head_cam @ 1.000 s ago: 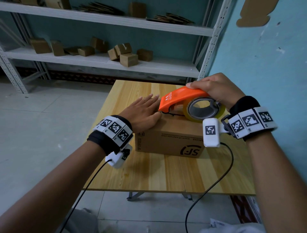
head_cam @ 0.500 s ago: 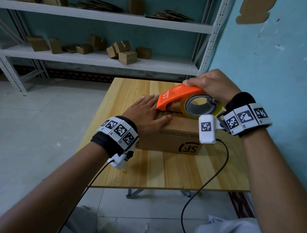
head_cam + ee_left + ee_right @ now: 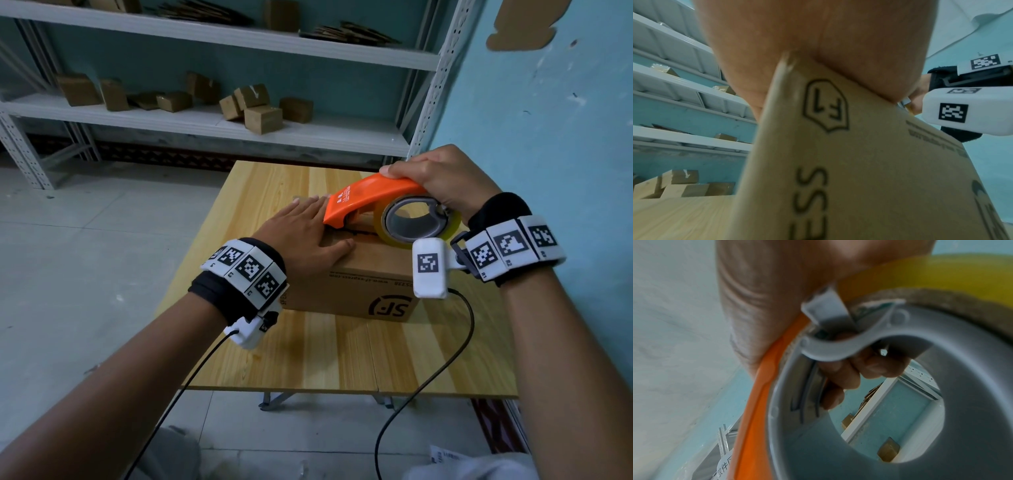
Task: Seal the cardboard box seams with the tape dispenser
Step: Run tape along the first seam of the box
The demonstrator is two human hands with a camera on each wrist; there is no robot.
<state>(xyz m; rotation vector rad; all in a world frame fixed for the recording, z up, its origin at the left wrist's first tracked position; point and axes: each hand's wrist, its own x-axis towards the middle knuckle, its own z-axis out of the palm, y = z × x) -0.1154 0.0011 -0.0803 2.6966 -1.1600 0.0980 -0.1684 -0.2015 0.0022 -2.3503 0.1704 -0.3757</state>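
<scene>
Cardboard box (image 3: 356, 281) sits on desk (image 3: 308, 356), near its right side. Left hand (image 3: 305, 236) lies flat, fingers straight, pressing box top. Right hand (image 3: 442, 178): grip closed round orange tape dispenser (image 3: 370, 198), whose front end is on the top seam beside the left fingers.

Both forearms reach forward, black bands with square-patterned white tags on each wrist; the left hand (image 3: 305, 233) lies flat, fingers straight and together, while the right hand (image 3: 442, 178) curls its fingers (image 3: 840, 379) in a grip
</scene>
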